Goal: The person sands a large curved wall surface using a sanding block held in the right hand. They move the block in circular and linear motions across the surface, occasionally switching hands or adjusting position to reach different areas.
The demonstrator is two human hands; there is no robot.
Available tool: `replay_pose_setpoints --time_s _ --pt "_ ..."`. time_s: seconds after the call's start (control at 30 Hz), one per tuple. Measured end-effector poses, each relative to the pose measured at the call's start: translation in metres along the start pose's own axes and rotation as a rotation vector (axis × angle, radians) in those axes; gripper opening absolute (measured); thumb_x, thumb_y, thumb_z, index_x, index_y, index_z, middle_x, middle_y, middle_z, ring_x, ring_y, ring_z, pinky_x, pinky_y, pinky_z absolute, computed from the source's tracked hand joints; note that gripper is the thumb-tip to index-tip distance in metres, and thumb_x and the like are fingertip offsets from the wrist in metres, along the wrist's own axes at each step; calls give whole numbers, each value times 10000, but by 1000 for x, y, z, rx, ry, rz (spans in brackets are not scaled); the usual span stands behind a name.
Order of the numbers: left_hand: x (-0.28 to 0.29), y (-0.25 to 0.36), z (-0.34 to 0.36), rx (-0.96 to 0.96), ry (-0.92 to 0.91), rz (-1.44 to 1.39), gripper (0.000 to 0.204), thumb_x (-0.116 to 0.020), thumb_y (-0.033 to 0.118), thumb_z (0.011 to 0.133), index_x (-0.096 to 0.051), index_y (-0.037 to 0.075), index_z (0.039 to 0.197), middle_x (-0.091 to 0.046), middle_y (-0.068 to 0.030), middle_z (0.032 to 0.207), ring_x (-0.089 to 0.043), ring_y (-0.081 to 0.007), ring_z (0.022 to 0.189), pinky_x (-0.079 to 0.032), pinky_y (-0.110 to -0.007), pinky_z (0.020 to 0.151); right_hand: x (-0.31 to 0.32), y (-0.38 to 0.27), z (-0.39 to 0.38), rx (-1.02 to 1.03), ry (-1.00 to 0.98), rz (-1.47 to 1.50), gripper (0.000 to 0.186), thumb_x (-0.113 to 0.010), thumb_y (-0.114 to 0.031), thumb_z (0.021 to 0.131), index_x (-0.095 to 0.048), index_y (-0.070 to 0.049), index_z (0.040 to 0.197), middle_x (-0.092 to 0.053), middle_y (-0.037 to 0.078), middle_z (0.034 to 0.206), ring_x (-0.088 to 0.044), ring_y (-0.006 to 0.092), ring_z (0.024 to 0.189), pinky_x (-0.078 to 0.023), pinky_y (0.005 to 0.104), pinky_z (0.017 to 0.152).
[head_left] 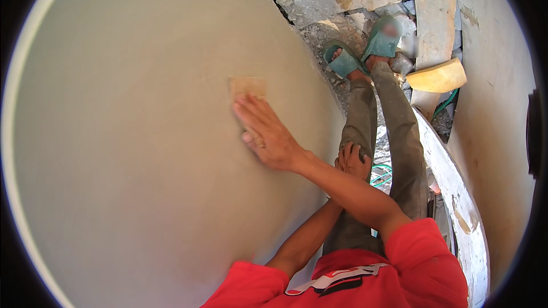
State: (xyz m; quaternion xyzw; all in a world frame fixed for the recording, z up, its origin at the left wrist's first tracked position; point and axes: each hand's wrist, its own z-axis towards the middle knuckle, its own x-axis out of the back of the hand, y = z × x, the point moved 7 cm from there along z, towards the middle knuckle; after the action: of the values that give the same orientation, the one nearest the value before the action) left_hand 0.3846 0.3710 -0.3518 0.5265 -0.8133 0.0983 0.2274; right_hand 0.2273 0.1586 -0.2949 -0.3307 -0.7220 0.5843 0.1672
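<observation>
"What's nearest?"
"The right hand (271,137), fingers together, pressing a tan pad (249,85) against the smooth wall (114,137); a tilted edge might score it."
"Beyond?"
"The left hand (354,163), spread over a knee (359,126); then sandals (345,65) on rubble (334,28), where loose footing might cause a slip."

The wall (142,154) is plain greyish beige with faint warmer mottling, and the pad (248,86) a slightly deeper tan. The person's shirt (365,292) is bright red with a white-and-black print, the trousers (404,145) dark olive-grey, the slippers (381,40) muted green. The block (438,76) is pale yellow, the cord (447,103) vivid green, the board (454,197) chalky white with brownish patches.
</observation>
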Motion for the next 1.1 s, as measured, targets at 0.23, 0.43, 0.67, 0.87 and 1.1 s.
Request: replay_pose_setpoints --time_s 0.23,0.43,0.67,0.87,1.1 --pt "-9 -19 -17 -191 -193 -260 640 -688 382 905 -515 32 1412 -487 -186 1471 -427 -380 1376 -328 -534 1128 76 277 64 -649 378 171 605 -382 -429 1085 -455 -1 1506 -392 206 1602 -320 361 1511 -236 407 1245" --pt "-31 -50 -30 -280 27 -313 644 -704 394 904 -518 48 1414 -499 -168 1462 -412 -366 1387 -333 -513 1124 8 161 23 -308 204 118 619 -395 -452 1087 -441 -8 1516 -360 200 1622 -310 362 1515 -229 434 1249" --pt "11 -6 1 -182 -126 -48 604 -755 361 832 -603 58 1331 -555 -145 1389 -455 -369 1304 -390 -507 1010 83 335 44 -688 314 112 591 -372 -435 1092 -470 -21 1501 -447 215 1563 -377 379 1477 -271 405 1226" --pt "-3 -39 -15 -216 39 -246 584 -754 379 817 -628 74 1299 -552 -138 1364 -468 -379 1262 -404 -511 956 9 180 -11 -387 184 111 606 -366 -451 1098 -440 -28 1526 -384 207 1606 -321 354 1512 -247 406 1237" --pt "17 8 9 -101 -216 63 568 -732 383 842 -619 27 1270 -561 -136 1343 -497 -372 1224 -413 -498 956 69 342 6 -707 363 53 653 -367 -507 1084 -470 -12 1497 -424 216 1579 -383 378 1473 -276 421 1226"
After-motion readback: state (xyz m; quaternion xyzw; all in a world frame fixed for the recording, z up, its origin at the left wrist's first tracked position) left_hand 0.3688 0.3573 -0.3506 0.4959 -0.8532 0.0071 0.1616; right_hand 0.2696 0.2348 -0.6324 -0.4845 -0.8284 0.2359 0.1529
